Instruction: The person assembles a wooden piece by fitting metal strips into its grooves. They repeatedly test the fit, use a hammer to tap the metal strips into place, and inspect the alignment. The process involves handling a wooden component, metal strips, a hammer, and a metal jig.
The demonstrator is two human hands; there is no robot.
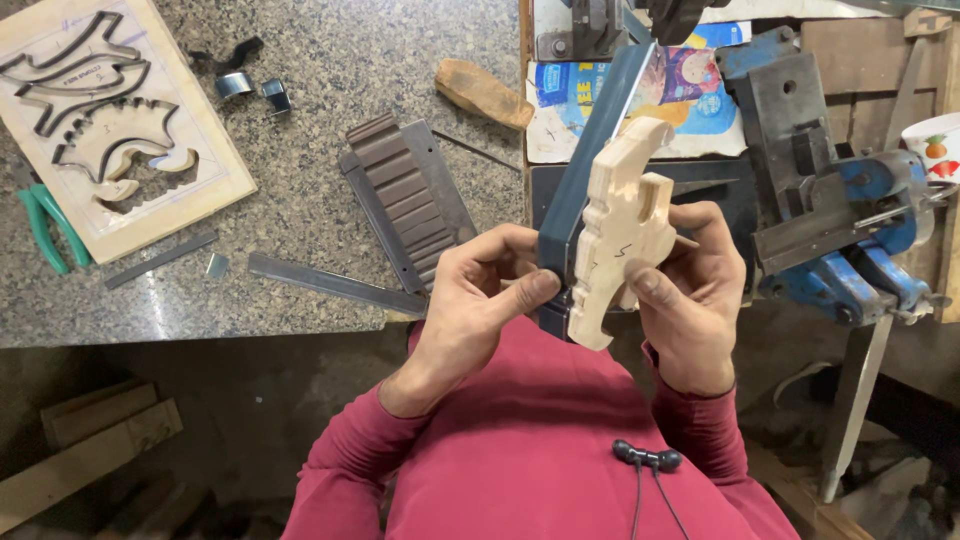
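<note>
A: What step is this?

B: I'd judge it a fitting step: a long blue-grey steel strip [590,150] is laid along the edge of a notched wooden template [622,225], held up in front of the chest, just ahead of the blue bench vise [850,230].

A: And the hands?

B: The left hand [480,300] is curled, thumb pressed flat against the strip's lower end, pinning it to the wood. The right hand [690,290] wraps the template from the other side, thumb on its face, fingers closed behind. Both wrists are bent inward, elbows tucked.

A: What does the next move call for?

B: Probably a firm hold while the strip follows the next notch; any slip would lose the contour.

A: Anything else around?

B: On the granite counter [300,120], a wooden die board [110,120] with 2 steel outlines set in it, green-handled pliers [45,230], and a ribbed metal block [410,200].
</note>
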